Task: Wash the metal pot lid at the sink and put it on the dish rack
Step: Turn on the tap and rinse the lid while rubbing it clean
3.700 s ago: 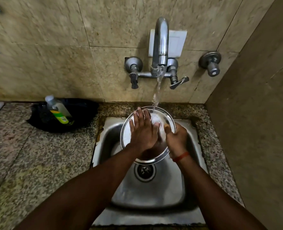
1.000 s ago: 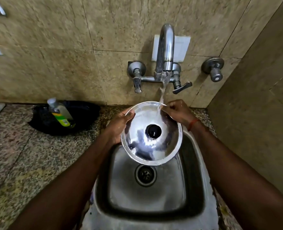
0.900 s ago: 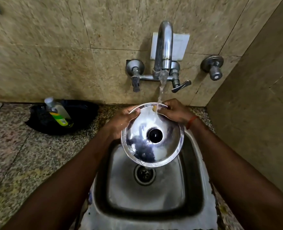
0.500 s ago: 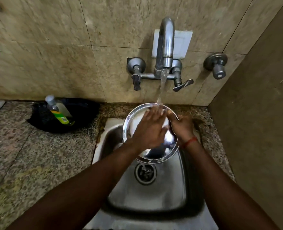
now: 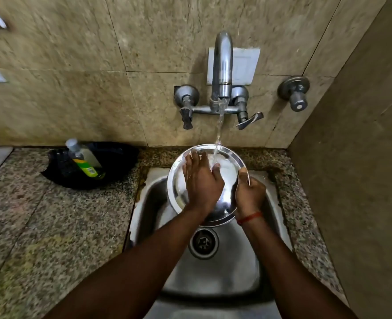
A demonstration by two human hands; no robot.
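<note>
The round metal pot lid (image 5: pixel 227 166) is tilted over the steel sink (image 5: pixel 213 279), its hollow underside facing me. Water from the tap (image 5: pixel 222 65) falls onto its upper part. My right hand (image 5: pixel 248 194) grips the lid's right rim, thumb over the edge. My left hand (image 5: pixel 200 180) lies flat on the inner surface with fingers spread, covering the lid's middle. The knob is hidden on the far side. No dish rack is in view.
A black tub (image 5: pixel 119 157) with a clear soap bottle (image 5: pixel 83 161) stands on the granite counter (image 5: pixel 41 226) left of the sink. Tap handles (image 5: pixel 249 120) jut from the tiled wall. A wall (image 5: pixel 356 180) closes the right side. The drain (image 5: pixel 203 242) sits below the lid.
A second ago the lid's knob side faced me, held by both hands at its rim. It has been turned over; my left hand now rubs the inside while the right holds the rim.
</note>
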